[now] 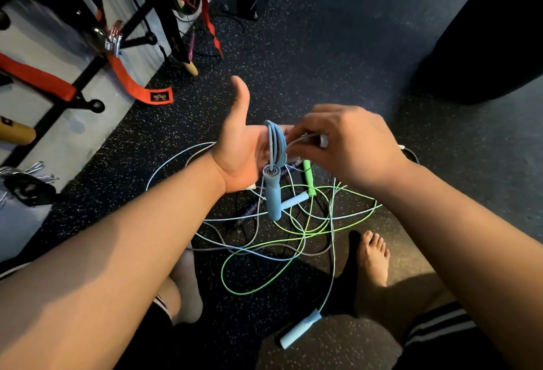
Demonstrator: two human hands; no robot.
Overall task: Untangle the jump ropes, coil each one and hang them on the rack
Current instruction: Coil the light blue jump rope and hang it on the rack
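Note:
My left hand is held palm up with the thumb straight, and several loops of a light blue jump rope are wound round it. One blue handle hangs down from this coil. My right hand is right beside the coil and pinches the pale cord between its fingertips. Below on the floor lies a tangle of ropes: green, blue and grey cords, a green handle, a purple handle and another blue handle. My left fingers are mostly hidden.
A black wall rack with round-tipped pegs stands at the left, carrying orange straps and metal clips. A large dark bag fills the upper right. My bare foot rests beside the tangle on speckled rubber flooring.

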